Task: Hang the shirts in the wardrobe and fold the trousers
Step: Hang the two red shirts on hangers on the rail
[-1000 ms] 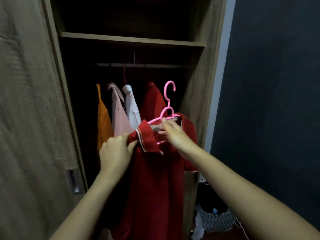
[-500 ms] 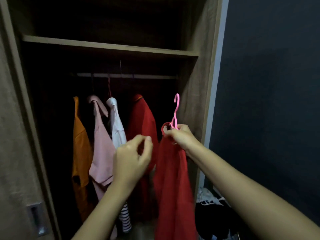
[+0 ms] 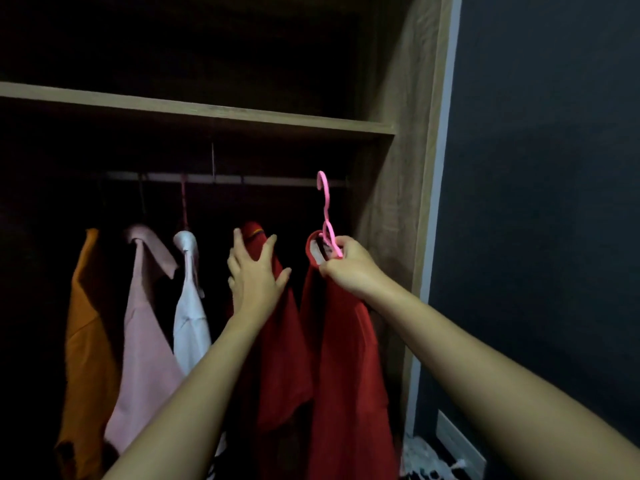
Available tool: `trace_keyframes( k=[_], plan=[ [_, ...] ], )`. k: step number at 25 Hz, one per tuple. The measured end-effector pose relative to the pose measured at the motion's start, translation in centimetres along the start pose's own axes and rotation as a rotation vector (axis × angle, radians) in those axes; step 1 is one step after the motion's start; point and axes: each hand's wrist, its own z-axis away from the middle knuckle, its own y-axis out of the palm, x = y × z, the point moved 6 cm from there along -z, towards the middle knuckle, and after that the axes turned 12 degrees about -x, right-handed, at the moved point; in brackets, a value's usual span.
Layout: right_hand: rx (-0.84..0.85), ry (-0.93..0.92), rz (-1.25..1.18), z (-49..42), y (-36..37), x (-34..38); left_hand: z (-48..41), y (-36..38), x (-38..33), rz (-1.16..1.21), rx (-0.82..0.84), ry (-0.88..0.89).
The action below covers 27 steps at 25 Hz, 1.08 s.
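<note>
item: red fabric shirt [image 3: 346, 358] on pink plastic hanger [image 3: 327, 216], long axis vertical, pinched by right hand [image 3: 349, 268]; hook level with grey metal rail [image 3: 270, 181]. left hand [image 3: 254, 275], fingers spread, presses neighbouring hung red shirt [image 3: 277, 341].

I'm standing in what looks like a bedroom in someone's home. A wood-grain wardrobe [image 3: 398, 209] is standing open beside a dark wall [image 3: 554, 202], with a shelf [image 3: 207, 114] running across it and a rail [image 3: 270, 181] underneath. An orange shirt [image 3: 86, 341], a pink shirt [image 3: 145, 341], a white shirt [image 3: 190, 323] and a red shirt [image 3: 282, 358] are hanging side by side, and a second red shirt [image 3: 346, 375] is dangling from a pink plastic hanger [image 3: 327, 216]. A heap of clothes [image 3: 426, 462] is lying on the floor by the wardrobe's right side.
</note>
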Motion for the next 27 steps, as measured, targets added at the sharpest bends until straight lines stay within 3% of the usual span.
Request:
trace_keyframes(
  k=[4, 13, 20, 24, 27],
  plan=[
    [-0.011, -0.102, 0.204, -4.4, 2.2, 1.6, -0.1, 0.8, 1.9, 0.108, -0.03, -0.152],
    [0.048, -0.145, 0.442, -12.1, 7.3, 3.6, -0.1, 0.9, 2.5, 0.205, 0.064, -0.138],
    [0.229, -0.16, 0.583, -14.7, 11.2, -0.1, -0.6, 1.1, 2.8, 0.288, 0.052, -0.187],
    [0.154, -0.154, 0.597, -14.0, 10.9, 0.4, -0.6, 0.9, 2.2, 0.252, 0.02, -0.161],
    [-0.12, -0.274, 0.297, -11.1, 9.0, 2.1, 1.9, -1.3, 2.3, 0.344, -0.096, -0.162]
  ],
)
